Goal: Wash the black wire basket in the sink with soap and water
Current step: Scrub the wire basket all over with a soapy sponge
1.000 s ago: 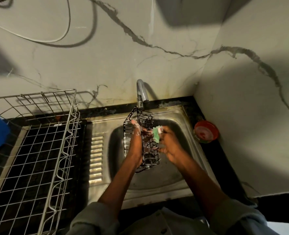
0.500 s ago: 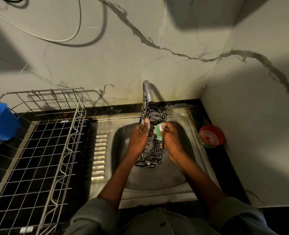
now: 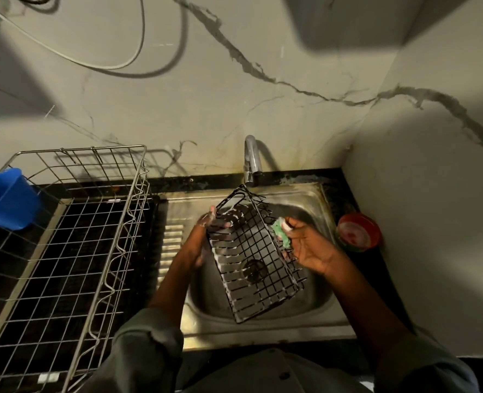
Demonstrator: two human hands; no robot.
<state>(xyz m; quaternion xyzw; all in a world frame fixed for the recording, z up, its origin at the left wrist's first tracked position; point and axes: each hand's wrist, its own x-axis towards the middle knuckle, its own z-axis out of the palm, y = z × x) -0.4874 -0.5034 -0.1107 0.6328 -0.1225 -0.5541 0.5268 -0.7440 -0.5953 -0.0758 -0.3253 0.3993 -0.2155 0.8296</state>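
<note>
Both hands grip basket (image 3: 251, 256): left (image 3: 206, 234), right (image 3: 308, 248).

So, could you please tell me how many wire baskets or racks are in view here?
2. The black wire basket is held tilted over the sink by the left hand. The large silver wire rack stands on the counter left of the sink. None seems hidden.

Head view looks steeply down, close over the sink (image 3: 314, 194).

Grey-green long sleeves (image 3: 149, 344) pushed up the forearms, buttoned shirt front (image 3: 263, 373), soapy fingers (image 3: 206, 221)
</note>
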